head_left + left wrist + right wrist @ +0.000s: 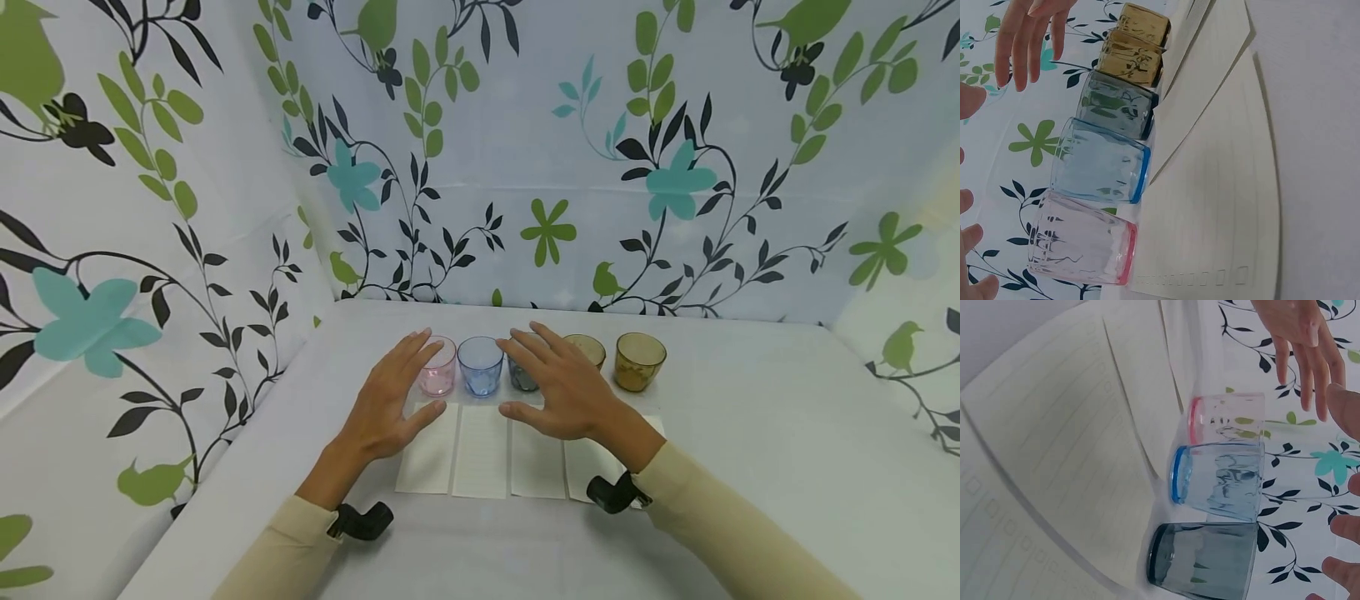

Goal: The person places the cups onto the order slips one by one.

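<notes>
My left hand (386,404) is held open, fingers spread, its fingertips overlapping a pink glass (437,381) in the head view. Just right of that stands a blue glass (481,368). A grey glass (522,379) is partly hidden behind my right hand (570,387), which is also open and holds nothing. Two amber glasses complete the row: one (592,346) half covered by the right hand, the other (640,363) fully visible at the right end. In the left wrist view, the glasses stand upright side by side along the sheets' far edges.
Several lined paper slips (480,458) lie side by side in front of the glasses, the rightmost partly under the right forearm in view. The white tabletop (750,417) meets a leaf-and-bird patterned cloth (487,167) behind and at the sides. Each wrist wears a black camera (365,522).
</notes>
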Action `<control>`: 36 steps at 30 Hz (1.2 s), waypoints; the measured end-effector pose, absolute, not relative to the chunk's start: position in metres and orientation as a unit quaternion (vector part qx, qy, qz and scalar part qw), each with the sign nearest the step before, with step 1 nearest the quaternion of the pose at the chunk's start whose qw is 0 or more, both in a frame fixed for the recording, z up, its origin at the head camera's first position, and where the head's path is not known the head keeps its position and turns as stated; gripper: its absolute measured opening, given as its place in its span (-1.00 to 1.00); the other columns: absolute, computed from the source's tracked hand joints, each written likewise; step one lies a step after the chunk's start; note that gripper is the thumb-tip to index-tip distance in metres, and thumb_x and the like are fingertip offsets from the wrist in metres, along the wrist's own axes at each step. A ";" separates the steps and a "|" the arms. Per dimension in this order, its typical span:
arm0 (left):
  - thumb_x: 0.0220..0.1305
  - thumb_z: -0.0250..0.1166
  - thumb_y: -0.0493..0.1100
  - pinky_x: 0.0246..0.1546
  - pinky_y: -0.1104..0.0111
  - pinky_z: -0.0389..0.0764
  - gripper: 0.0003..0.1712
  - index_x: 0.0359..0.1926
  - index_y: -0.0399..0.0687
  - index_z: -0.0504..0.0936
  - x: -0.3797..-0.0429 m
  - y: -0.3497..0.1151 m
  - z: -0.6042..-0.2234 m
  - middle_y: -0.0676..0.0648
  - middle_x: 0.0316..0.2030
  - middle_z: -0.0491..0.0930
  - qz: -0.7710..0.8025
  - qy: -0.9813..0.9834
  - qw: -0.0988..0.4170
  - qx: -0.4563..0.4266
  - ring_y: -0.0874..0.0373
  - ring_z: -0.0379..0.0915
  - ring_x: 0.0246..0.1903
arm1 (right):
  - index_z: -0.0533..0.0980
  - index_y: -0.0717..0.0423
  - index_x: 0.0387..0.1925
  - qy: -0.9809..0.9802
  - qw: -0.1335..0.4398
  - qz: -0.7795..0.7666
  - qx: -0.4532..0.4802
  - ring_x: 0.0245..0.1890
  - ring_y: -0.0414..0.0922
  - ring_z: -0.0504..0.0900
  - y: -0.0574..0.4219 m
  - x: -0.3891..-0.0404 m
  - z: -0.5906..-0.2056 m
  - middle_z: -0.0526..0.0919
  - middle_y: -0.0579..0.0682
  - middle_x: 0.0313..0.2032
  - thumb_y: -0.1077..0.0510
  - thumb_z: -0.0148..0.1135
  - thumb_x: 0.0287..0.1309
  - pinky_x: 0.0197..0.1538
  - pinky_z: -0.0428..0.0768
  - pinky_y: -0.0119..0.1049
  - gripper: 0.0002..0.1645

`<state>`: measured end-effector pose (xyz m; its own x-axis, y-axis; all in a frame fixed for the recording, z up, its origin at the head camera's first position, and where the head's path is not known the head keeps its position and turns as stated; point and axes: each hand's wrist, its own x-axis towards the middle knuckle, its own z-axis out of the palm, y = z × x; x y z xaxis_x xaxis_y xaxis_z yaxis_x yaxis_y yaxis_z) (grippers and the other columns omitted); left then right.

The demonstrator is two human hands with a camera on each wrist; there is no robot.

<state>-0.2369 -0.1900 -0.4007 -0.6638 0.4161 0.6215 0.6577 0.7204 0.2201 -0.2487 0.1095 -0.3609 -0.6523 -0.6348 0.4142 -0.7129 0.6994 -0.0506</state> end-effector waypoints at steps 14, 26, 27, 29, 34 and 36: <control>0.26 0.15 0.11 0.42 -0.33 0.05 -0.14 0.56 0.08 0.19 -0.255 -0.194 -0.410 -0.11 0.57 0.09 -0.279 -0.882 0.261 -0.275 -0.21 -0.05 0.54 | 0.20 -0.07 0.54 -0.903 0.175 0.099 0.380 0.55 0.16 0.11 0.082 -0.264 -0.362 0.29 0.03 0.50 -0.46 0.08 0.23 0.46 0.23 0.22 0.00; 0.33 0.11 0.06 0.48 -0.24 -0.03 -0.15 0.59 0.01 0.10 -0.267 -0.199 -0.423 -0.05 0.60 0.01 -0.388 -0.867 0.219 -0.222 -0.08 -0.11 0.57 | 0.22 0.01 0.53 -0.900 0.152 0.124 0.390 0.55 0.13 0.12 0.058 -0.272 -0.369 0.31 0.04 0.49 -0.42 0.11 0.25 0.49 0.21 0.17 -0.01; 0.34 0.10 0.05 0.49 -0.22 -0.04 -0.15 0.59 0.01 0.09 -0.267 -0.198 -0.423 -0.04 0.60 0.01 -0.400 -0.864 0.216 -0.219 -0.06 -0.10 0.57 | 0.22 0.01 0.53 -0.899 0.150 0.129 0.390 0.55 0.13 0.11 0.055 -0.272 -0.368 0.31 0.04 0.49 -0.41 0.12 0.25 0.49 0.21 0.17 -0.02; 0.33 0.10 0.02 0.49 -0.22 -0.03 -0.14 0.59 -0.03 0.08 -0.268 -0.198 -0.425 -0.08 0.59 0.03 -0.419 -0.857 0.212 -0.212 -0.07 -0.09 0.57 | 0.23 0.02 0.52 -0.900 0.147 0.131 0.389 0.55 0.13 0.11 0.051 -0.274 -0.368 0.32 0.03 0.48 -0.41 0.10 0.25 0.48 0.21 0.18 -0.02; 0.35 0.09 0.00 0.48 -0.23 -0.01 -0.14 0.60 -0.02 0.05 -0.269 -0.198 -0.428 -0.12 0.58 0.06 -0.460 -0.841 0.202 -0.202 -0.10 -0.07 0.56 | 0.27 0.07 0.50 -0.900 0.146 0.132 0.388 0.54 0.12 0.13 0.039 -0.277 -0.367 0.35 0.04 0.47 -0.39 0.09 0.26 0.49 0.21 0.15 -0.05; 0.36 0.08 0.02 0.46 -0.26 0.02 -0.15 0.61 0.02 0.03 -0.269 -0.198 -0.429 -0.10 0.58 0.05 -0.478 -0.834 0.194 -0.195 -0.11 -0.06 0.56 | 0.29 0.08 0.48 -0.898 0.150 0.140 0.388 0.54 0.12 0.15 0.035 -0.278 -0.368 0.37 0.04 0.45 -0.36 0.11 0.27 0.49 0.22 0.13 -0.07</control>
